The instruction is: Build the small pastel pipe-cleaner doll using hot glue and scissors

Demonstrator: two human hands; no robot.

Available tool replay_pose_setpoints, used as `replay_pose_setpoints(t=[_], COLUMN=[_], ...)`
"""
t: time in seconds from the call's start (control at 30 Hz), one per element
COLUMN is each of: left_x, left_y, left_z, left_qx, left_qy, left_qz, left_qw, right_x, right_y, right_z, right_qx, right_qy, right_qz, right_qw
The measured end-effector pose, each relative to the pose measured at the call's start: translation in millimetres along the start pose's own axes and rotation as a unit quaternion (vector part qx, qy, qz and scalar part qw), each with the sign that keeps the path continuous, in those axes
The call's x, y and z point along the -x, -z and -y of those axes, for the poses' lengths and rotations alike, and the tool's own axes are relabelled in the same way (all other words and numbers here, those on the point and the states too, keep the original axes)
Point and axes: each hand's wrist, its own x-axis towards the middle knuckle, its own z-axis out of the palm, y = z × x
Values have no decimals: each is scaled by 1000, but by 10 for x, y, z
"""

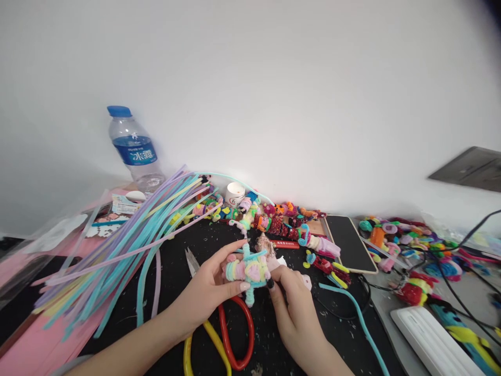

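Observation:
A small pastel doll twisted from pipe cleaners [256,272], in pink, yellow and turquoise, is held up in the middle of the head view. My left hand [213,279] grips its left side between thumb and fingers. At its lower right, my right hand [291,300] pinches the doll's edge with thumb and forefinger. Under both hands lies a pair of scissors [237,334] with one red and one yellow handle, the blades pointing up and left. A single turquoise pipe cleaner [358,308] curves across the black mat to the right of my right hand.
At left, a bundle of pastel pipe cleaners [129,256] lies over pink sheets [74,339]. A water bottle [135,149] leans on the wall. Several finished pipe-cleaner figures [282,224] line the back. A phone [351,244], cables and a white power bank [432,342] are at right.

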Motion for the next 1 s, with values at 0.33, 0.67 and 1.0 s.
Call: replay_pose_setpoints(t=[0.33, 0.67, 1.0], left_x=[2, -7, -3], left_y=[2, 18, 4], left_z=[-10, 15, 1], left_qx=[10, 1, -24], left_qy=[5, 3, -10], left_qz=[6, 10, -9], left_qw=[1000, 1000, 1000], right_x=[-16, -3, -12], right_y=[24, -5, 28], right_z=[-8, -9, 2], right_qx=[3, -18, -4], right_qy=[19, 8, 6], right_qz=[-6, 3, 22], right_qw=[1000, 1000, 1000])
